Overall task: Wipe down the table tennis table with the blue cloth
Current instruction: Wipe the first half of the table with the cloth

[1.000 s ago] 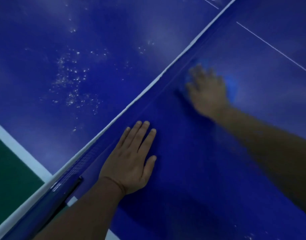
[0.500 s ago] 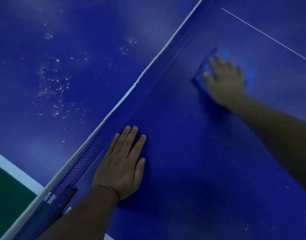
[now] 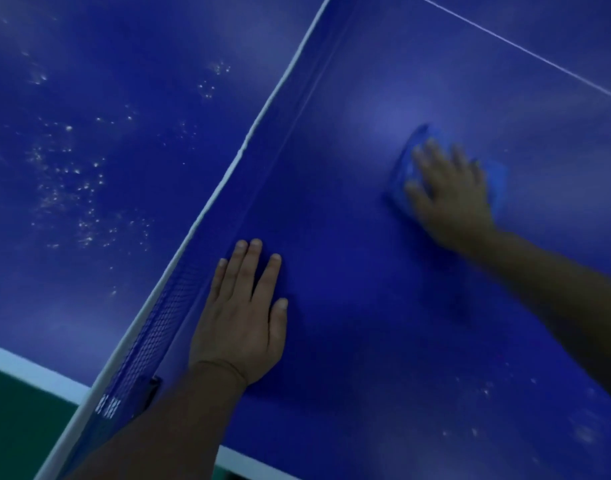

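Your left hand (image 3: 240, 323) lies flat on the table (image 3: 383, 306), little finger just beside the net (image 3: 165, 327), which runs on past your fingertips. Specks (image 3: 65, 188) sit left of those fingers, across the net. Well right and ahead, your right hand (image 3: 449, 195) presses on the cloth (image 3: 406, 164), which pokes out beyond its fingertips.

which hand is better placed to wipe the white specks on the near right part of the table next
Right. The right hand presses the blue cloth on the blue table tennis table, on the same side as the white specks; the left hand lies flat beside the blue mesh net.
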Tool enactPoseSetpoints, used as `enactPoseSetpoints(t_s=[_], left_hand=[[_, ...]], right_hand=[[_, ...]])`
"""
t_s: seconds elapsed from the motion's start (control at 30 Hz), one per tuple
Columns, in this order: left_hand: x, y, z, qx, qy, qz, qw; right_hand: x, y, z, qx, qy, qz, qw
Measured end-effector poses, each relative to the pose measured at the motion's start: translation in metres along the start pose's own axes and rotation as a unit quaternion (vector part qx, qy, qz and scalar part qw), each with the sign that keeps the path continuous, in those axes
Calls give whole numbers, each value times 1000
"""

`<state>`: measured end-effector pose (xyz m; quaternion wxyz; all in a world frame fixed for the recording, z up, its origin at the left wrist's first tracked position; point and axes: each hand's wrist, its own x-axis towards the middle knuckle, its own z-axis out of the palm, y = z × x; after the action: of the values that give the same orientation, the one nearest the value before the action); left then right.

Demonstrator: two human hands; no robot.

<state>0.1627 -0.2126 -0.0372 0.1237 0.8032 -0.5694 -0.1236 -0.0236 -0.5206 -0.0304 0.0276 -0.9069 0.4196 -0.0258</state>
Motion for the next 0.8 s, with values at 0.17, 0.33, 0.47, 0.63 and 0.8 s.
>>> enactPoseSetpoints(t_s=[0.17, 0.33, 0.47, 0.63, 0.8], left_hand=[[0, 0, -2, -1, -8, -2, 1000], [1, 0, -4, -13, -2, -3, 1000], [2, 3, -6, -24, -8, -9, 1000], [1, -1, -12, -80, -28, 2, 996], [-1, -9, -23, -219, -14, -28, 975]], right_hand=[[-16, -62, 2, 6, -1, 128, 992], [-191, -127, 1, 0, -97, -311, 945], [-174, -90, 4, -21, -77, -297, 952], [-110, -117, -2, 44, -22, 229, 972], [-231, -249, 7, 47, -65, -46, 996]])
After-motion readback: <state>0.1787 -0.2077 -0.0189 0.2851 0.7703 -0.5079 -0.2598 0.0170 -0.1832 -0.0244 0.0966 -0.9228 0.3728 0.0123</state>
